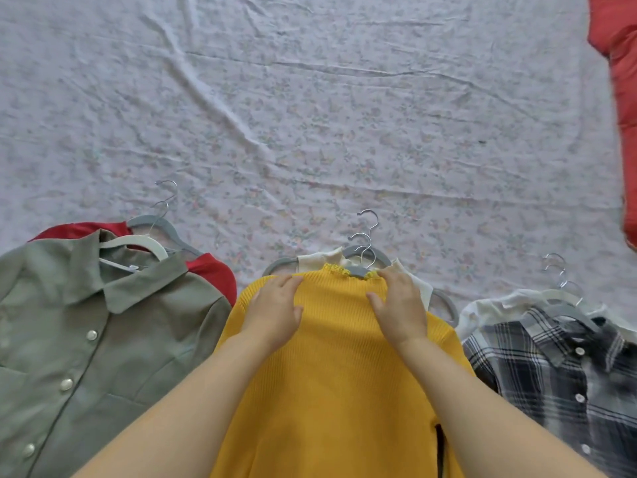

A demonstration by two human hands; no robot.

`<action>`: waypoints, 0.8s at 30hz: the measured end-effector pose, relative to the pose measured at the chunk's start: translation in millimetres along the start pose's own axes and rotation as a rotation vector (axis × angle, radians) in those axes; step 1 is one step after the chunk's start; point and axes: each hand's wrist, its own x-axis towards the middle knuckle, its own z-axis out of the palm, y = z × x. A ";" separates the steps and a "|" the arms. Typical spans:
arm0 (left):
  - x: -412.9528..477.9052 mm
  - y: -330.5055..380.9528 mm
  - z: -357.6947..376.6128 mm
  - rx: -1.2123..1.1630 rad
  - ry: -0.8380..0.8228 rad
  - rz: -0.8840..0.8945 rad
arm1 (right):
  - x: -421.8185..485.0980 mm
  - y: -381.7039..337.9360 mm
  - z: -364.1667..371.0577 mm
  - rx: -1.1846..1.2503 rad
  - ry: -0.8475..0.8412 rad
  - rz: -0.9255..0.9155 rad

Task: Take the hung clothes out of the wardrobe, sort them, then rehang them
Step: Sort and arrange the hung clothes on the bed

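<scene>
Head view shows a pale floral bedsheet [310, 108] filling nearly the whole frame, wrinkled, with three piles of clothes on hangers laid along its near edge. At about eight o'clock lies a grey-green button shirt [103, 339] on a white hanger, over a red garment [213, 270]. At six o'clock, dead centre, lies the yellow knit sweater [331, 391], topmost of its pile, with a cream top [417, 288] showing beneath its shoulder. At four o'clock sits a plaid shirt [558, 367] over something white. A red-orange cloth [620, 98] hangs at the two o'clock edge.

The sweater's long axis runs from six toward twelve o'clock, neckline at the far end, hem out of frame toward the person. Its grey hanger [358, 270] sits in the collar; several metal hooks [367, 232] stack there and point toward twelve.

The left hand [275, 312] rests flat on the left shoulder of the sweater, fingers loosely spread, gripping nothing. The right hand [400, 305] lies on the right shoulder with fingertips reaching the collar by the hanger; whether it pinches the knit there I cannot tell.

This looks like the sorting step: the sweater being settled onto its pile. The next move probably calls for squaring the shoulders over the hanger, then gathering the hooks for rehanging.
</scene>
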 end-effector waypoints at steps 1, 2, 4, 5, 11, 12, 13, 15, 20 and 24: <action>-3.3 -0.2 1.8 0.005 -0.007 -0.004 | -7.3 1.3 2.4 -0.015 -0.015 -0.010; -6.5 0.8 1.9 0.004 -0.008 -0.009 | -14.1 1.6 3.3 -0.027 -0.031 -0.011; -13.7 4.5 -3.8 -0.003 0.012 -0.015 | -26.8 -1.6 1.2 -0.042 -0.066 -0.004; -18.0 6.8 -8.7 0.004 0.028 -0.014 | -33.1 -5.0 -0.8 -0.048 -0.082 -0.003; -57.1 25.6 -48.2 0.064 0.081 -0.001 | -74.9 -37.1 -24.9 -0.065 -0.129 -0.045; -65.8 28.5 -55.4 0.079 0.085 0.007 | -82.2 -43.2 -30.7 -0.068 -0.130 -0.054; -74.7 30.9 -62.7 0.095 0.085 0.013 | -89.7 -49.4 -36.5 -0.068 -0.130 -0.065; -95.0 34.5 -78.0 0.120 0.082 0.009 | -105.5 -62.3 -48.5 -0.078 -0.131 -0.095; -150.4 32.2 -117.2 0.163 0.100 -0.051 | -143.0 -98.0 -71.1 -0.107 -0.137 -0.187; -197.1 12.2 -144.7 0.149 0.160 -0.148 | -165.6 -134.5 -73.1 -0.130 -0.161 -0.281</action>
